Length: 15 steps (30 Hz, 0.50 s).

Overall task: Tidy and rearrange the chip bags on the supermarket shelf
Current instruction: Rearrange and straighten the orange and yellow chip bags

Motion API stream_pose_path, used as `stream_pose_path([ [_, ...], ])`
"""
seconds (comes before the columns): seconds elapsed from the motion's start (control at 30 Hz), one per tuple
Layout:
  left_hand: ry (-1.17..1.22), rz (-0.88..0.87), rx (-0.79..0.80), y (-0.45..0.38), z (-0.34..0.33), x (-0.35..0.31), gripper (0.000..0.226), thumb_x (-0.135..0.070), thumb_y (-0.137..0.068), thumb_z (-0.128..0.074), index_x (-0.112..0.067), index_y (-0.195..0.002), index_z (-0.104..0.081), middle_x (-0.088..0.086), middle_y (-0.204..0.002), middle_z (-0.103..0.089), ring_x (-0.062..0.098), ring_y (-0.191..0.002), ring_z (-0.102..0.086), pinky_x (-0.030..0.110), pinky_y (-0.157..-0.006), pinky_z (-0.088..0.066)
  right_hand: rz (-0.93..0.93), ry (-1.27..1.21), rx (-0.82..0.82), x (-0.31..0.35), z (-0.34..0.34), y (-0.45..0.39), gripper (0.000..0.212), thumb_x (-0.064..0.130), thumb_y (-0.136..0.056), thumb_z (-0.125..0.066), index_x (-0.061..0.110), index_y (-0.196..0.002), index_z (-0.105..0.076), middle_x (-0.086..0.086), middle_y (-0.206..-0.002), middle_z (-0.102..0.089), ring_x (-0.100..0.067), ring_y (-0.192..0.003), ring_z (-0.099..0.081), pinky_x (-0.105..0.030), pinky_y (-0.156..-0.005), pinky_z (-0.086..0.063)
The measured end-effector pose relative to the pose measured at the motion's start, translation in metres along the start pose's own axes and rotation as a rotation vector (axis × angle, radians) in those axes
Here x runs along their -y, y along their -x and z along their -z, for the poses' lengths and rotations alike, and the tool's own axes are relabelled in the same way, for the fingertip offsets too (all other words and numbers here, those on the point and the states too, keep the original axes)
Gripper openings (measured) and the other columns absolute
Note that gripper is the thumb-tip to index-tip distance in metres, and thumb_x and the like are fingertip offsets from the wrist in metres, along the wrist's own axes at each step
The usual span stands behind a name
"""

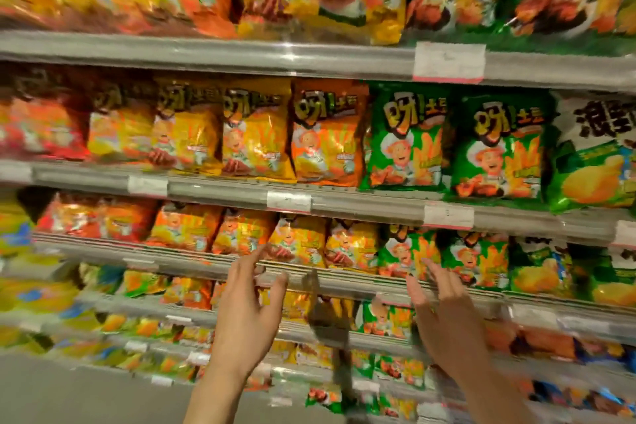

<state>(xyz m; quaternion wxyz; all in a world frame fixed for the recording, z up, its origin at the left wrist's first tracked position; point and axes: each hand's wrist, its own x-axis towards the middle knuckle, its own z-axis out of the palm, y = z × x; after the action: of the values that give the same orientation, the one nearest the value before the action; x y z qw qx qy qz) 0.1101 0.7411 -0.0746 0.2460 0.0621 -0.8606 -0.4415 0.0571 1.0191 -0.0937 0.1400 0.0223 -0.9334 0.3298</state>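
Both hands are reaching up toward the shelf with fingers spread and nothing held: the left hand (246, 315) is hovering just below a yellow chip bag (298, 244), the right hand (444, 311) just below a green chip bag (409, 253). The bags are standing upright in a row along the shelf rail (192, 260), above and ahead of the fingertips. Each hand seems about equally near its own bag.

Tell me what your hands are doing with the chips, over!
Both hands open, left hand and right hand raised before the shelf, holding nothing. Chip bags upright in rows, untouched. Shelf rail fronts the bags; nothing else blocking.
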Motion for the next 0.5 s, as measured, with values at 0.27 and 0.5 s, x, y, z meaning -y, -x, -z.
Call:
stream_pose_path([
  [0.27, -0.106, -0.088, 0.019, -0.075, 0.023, 0.016, 0.050, -0.050, -0.096, -0.054, -0.036, -0.142, -0.044, -0.023, -0.129, -0.047, 0.009, -0.123, -0.051, 0.033, -0.097, -0.047, -0.013, -0.152, -0.096, 0.048, -0.049, -0.056, 0.050, 0.044, -0.097, -0.056, 0.019, -0.140, -0.053, -0.006, -0.133, -0.059, -0.027, -0.122, -0.057, -0.051, -0.103, -0.047],
  [0.5, -0.099, -0.188, 0.053, -0.133, 0.025, 0.022, 0.050, -0.049, -0.095, -0.057, -0.034, -0.141, -0.045, -0.017, -0.127, -0.053, 0.001, -0.112, -0.054, 0.030, -0.092, -0.048, 0.006, -0.115, -0.183, 0.076, -0.060, -0.085, 0.053, 0.046, -0.095, -0.052, 0.010, -0.133, -0.057, -0.002, -0.102, -0.064, -0.020, -0.091, -0.062, -0.041, -0.077, -0.055],
])
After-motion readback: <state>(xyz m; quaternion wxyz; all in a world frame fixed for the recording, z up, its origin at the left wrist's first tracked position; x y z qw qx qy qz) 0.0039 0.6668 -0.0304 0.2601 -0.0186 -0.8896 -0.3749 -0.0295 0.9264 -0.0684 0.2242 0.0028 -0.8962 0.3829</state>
